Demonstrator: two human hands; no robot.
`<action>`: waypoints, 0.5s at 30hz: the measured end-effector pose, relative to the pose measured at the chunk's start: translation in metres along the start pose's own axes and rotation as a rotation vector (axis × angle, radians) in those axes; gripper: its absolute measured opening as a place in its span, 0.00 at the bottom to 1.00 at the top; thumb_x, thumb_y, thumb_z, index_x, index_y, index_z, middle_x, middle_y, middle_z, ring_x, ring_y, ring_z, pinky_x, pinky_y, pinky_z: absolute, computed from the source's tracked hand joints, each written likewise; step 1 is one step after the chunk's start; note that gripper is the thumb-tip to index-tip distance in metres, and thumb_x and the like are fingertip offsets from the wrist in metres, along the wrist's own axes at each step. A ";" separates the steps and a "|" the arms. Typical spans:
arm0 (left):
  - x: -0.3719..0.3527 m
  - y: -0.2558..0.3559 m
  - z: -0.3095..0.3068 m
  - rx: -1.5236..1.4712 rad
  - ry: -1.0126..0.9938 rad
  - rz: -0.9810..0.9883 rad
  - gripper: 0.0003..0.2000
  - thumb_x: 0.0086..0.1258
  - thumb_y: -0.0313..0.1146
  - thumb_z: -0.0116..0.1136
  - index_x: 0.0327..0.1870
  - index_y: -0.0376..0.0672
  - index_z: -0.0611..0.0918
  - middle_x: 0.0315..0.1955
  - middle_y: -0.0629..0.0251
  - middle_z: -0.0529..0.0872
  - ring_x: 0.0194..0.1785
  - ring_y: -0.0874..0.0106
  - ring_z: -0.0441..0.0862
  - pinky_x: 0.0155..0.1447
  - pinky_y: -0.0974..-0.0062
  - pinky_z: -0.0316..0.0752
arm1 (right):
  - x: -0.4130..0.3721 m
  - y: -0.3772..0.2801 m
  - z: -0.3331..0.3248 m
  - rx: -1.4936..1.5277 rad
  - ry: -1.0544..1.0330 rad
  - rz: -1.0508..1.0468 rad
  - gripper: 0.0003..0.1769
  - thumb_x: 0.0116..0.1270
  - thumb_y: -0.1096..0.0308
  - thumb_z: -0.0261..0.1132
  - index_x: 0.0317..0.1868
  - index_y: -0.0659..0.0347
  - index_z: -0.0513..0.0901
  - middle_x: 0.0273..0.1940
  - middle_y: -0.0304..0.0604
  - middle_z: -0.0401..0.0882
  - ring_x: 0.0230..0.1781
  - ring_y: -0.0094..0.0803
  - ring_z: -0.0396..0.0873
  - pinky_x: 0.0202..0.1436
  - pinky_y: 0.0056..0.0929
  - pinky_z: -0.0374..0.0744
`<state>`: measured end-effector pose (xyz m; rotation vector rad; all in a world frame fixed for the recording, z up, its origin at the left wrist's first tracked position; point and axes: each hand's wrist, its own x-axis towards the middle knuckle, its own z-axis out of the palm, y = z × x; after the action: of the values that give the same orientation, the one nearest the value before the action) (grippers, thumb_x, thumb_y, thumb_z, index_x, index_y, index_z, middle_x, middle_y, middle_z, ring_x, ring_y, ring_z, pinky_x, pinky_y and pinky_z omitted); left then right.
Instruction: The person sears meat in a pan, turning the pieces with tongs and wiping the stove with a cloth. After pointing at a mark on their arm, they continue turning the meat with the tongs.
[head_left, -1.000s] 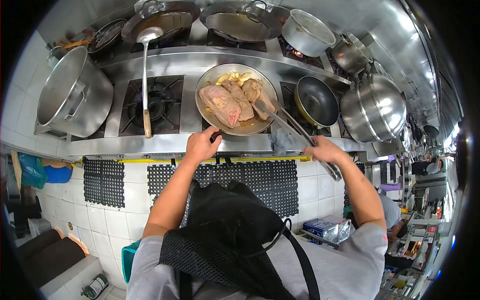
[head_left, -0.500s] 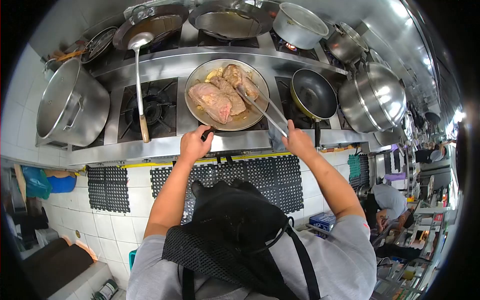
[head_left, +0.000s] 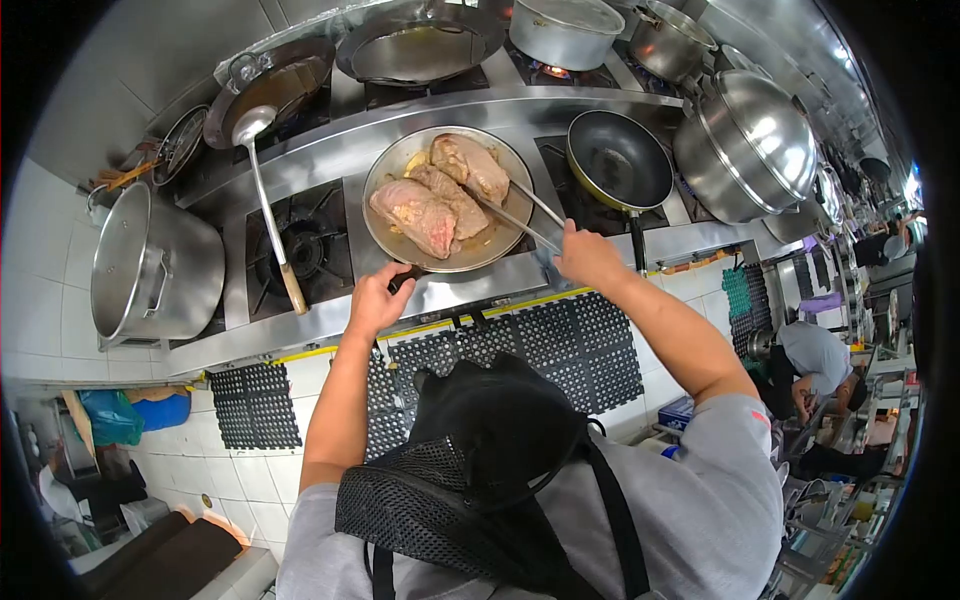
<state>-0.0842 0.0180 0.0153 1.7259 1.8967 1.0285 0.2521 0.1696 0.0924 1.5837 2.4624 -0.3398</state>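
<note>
A wide frying pan point(head_left: 496, 248) sits on the front burners, holding several large browned pieces of meat point(head_left: 415, 215) with yellowish bits around them. My left hand point(head_left: 378, 300) is closed around the pan's dark handle point(head_left: 404, 276) at the near side. In my right hand point(head_left: 590, 256) are long metal tongs point(head_left: 520, 227), reaching into the pan from the right. Their two arms are spread on either side of the right end of the upper meat piece point(head_left: 472, 166); the lower arm's tip is hidden between pieces.
A black frying pan point(head_left: 620, 160) stands on the right, beside a big domed steel pot point(head_left: 750, 145). To the left are a tall stockpot point(head_left: 165, 265) and a ladle point(head_left: 266, 200) lying across a burner point(head_left: 300, 250). Woks and pots line the back; a lit flame point(head_left: 551, 70) shows. Another person point(head_left: 815, 360) bends at far right.
The view has turned slightly. The tongs' arms are wider apart, and the upper meat piece lies more slanted, stretched toward the lower right. My left hand stays on the handle.
</note>
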 end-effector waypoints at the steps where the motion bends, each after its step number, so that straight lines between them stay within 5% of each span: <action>1: -0.002 0.003 0.004 0.013 0.045 0.008 0.13 0.63 0.39 0.68 0.46 0.45 0.87 0.28 0.51 0.88 0.31 0.53 0.87 0.39 0.60 0.81 | -0.003 0.000 0.008 -0.053 0.068 -0.063 0.27 0.65 0.64 0.62 0.58 0.77 0.69 0.39 0.64 0.86 0.43 0.56 0.87 0.49 0.48 0.85; 10: -0.006 0.020 0.024 0.237 0.289 -0.178 0.12 0.66 0.43 0.64 0.42 0.47 0.87 0.27 0.48 0.88 0.33 0.49 0.88 0.40 0.54 0.82 | -0.040 0.034 -0.048 -0.198 -0.058 -0.085 0.29 0.64 0.62 0.65 0.58 0.76 0.71 0.41 0.63 0.86 0.42 0.57 0.87 0.49 0.50 0.85; 15: 0.000 0.008 0.009 0.069 0.175 -0.121 0.12 0.64 0.40 0.65 0.44 0.45 0.88 0.30 0.50 0.89 0.35 0.50 0.88 0.42 0.57 0.82 | -0.031 0.028 -0.064 -0.131 -0.120 -0.073 0.32 0.63 0.61 0.66 0.60 0.77 0.71 0.42 0.65 0.85 0.43 0.59 0.86 0.52 0.51 0.84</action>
<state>-0.0720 0.0208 0.0152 1.5802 2.1394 1.1109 0.2879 0.1725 0.1595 1.3837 2.4025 -0.2698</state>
